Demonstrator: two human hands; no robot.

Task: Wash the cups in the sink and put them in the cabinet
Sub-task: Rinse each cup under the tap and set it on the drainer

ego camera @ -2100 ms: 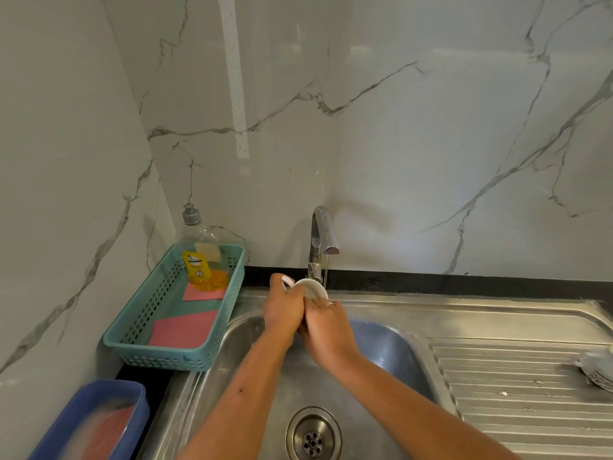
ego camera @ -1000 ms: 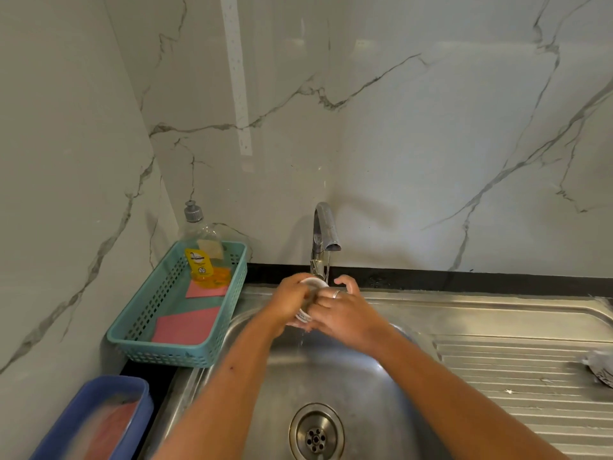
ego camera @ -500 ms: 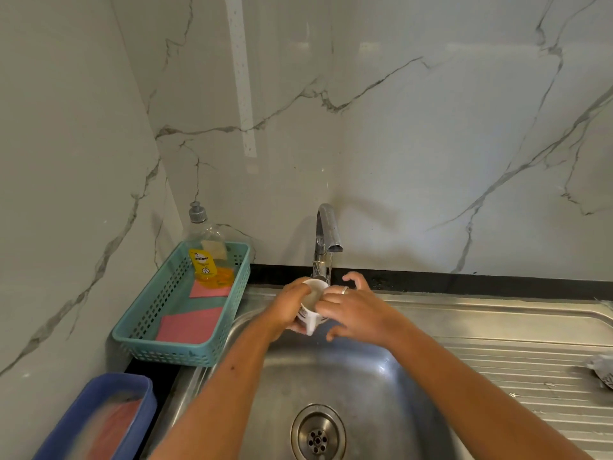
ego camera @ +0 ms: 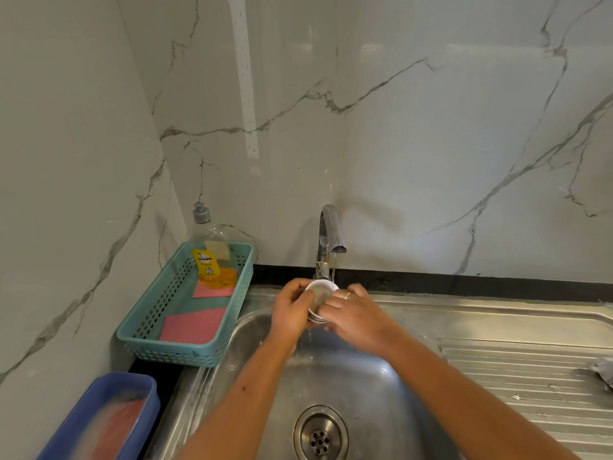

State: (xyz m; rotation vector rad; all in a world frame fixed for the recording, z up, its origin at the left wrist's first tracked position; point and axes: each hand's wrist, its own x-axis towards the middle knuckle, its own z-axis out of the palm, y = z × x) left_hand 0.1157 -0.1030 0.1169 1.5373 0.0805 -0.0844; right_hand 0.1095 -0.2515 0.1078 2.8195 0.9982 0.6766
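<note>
**Rinse under way, cabinet step not yet begun**

The job looks to be in its washing half. The small white ceramic cup is held at 12 o'clock of the stainless steel sink basin, straight under the spout of the chrome tap. A thin stream of water runs into its mouth and drips off below it toward the round drain at 6 o'clock.

The left hand grips the cup from 9 o'clock, fingers curled round the wall and thumb up by the rim. The right hand closes on it from 3 o'clock, fingers together and bent across the wall and lip, which reads as rubbing or steadying. Both hands are clamped on the cup, and neither is free.

Left to do, as I judge it: finish the rinse, shake off the water and carry the cup to the cabinet, which is nowhere in view. At 4 o'clock, on the ribbed steel draining board, a pale patterned object is cut off by the frame edge. I cannot tell whether it is another cup.

The cup is small, with a round mouth that tilts slightly toward the camera. Its inside looks wet and greyish, and its lower wall is hidden by the fingers. No handle shows.
</note>
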